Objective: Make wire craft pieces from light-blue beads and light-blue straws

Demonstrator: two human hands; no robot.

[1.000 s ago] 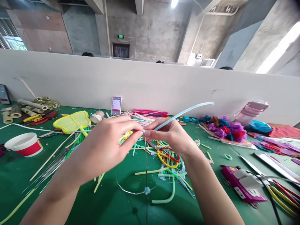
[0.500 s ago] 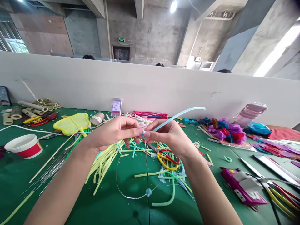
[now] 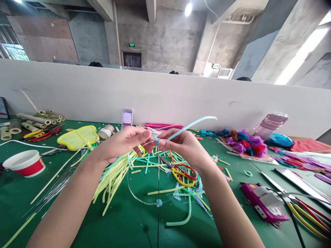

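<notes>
My right hand [image 3: 182,143] pinches a light-blue fuzzy pipe cleaner [image 3: 192,124] between thumb and fingers where it is wound into a small blue knot [image 3: 156,141] on a thin wire. The long free end arches up to the right. Beside the knot, my left hand [image 3: 129,141] has its thumb lifted away from its bent fingers, which are partly hidden behind the wire. Below both hands hangs a thin wire ring [image 3: 139,199] with a blue fuzzy ball [image 3: 159,203] at its bottom. A thin dark line runs down through the ball.
Yellow-green pipe cleaners [image 3: 110,186] and red-and-yellow scissors [image 3: 184,174] lie under my hands. Left are a paper cup [image 3: 26,163], a yellow mesh shape [image 3: 79,137] and metal wires [image 3: 58,182]. Right are a pink power strip [image 3: 263,203] and purple-and-red fuzzy pieces [image 3: 245,142]. A partition [image 3: 165,93] stands behind.
My left thumb has lifted off the blue knot, which it was pinching before. My right hand keeps its pinch. The hanging ring and ball have moved slightly up and left in view.
</notes>
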